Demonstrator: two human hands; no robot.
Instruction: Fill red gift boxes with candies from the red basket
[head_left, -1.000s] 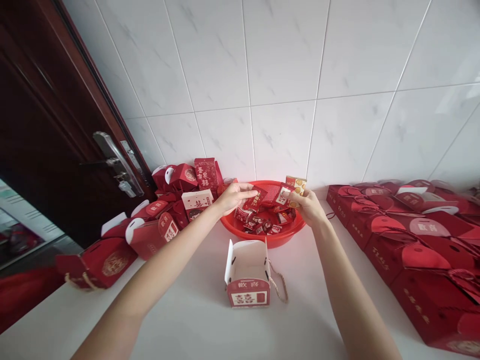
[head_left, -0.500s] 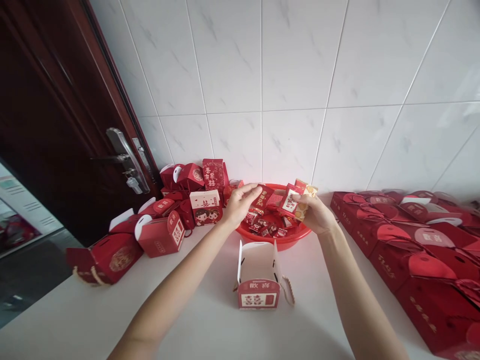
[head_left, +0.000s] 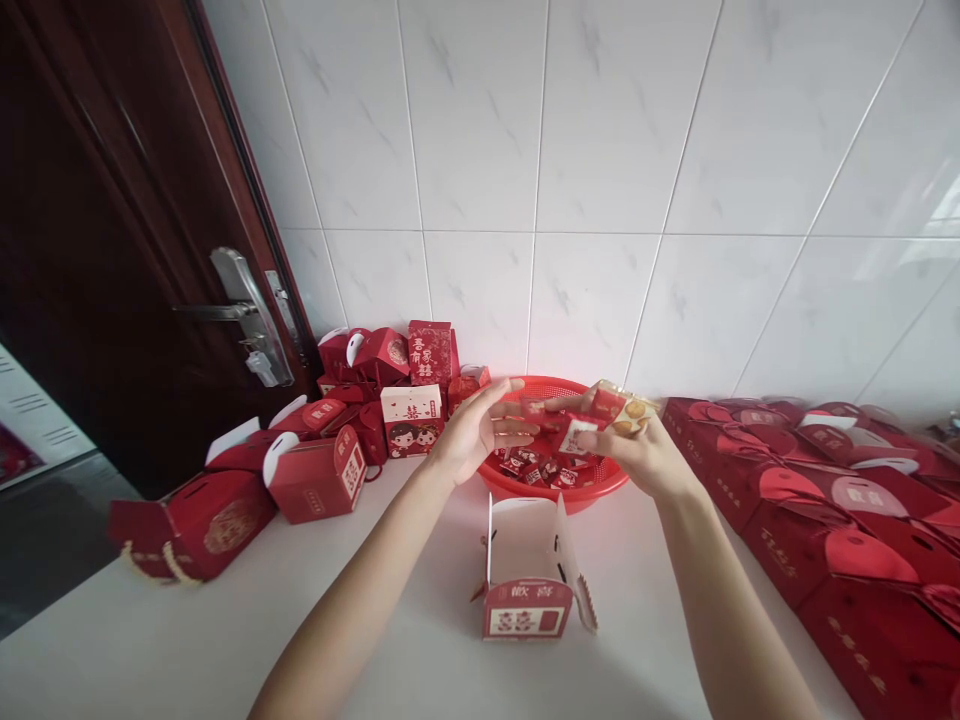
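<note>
My left hand [head_left: 476, 432] reaches over the left side of a red plastic basket [head_left: 592, 492], its fingers spread and holding nothing. Small red-wrapped sweets [head_left: 536, 468] lie in the basket. Over its right side, my right hand [head_left: 641, 450] is closed on several snack packets: a yellow and red one [head_left: 630, 408] on top and a red one with a white label [head_left: 579, 436] lower down. Blur hides part of the red wrapping between the two hands. In front of the basket, an open red gift box [head_left: 525, 592] with white inner walls stands on the table.
Red gift boxes [head_left: 313, 480] stand in a group at the left, near a dark door [head_left: 127, 200] with a metal handle. Rows of closed red boxes [head_left: 795, 540] fill the right side. A tiled wall [head_left: 600, 150] rises behind the white table [head_left: 420, 640].
My left hand has let go of a dark red packet and its fingers have spread. The packets in my right hand have tilted and shifted. The camera view has moved slightly.
</note>
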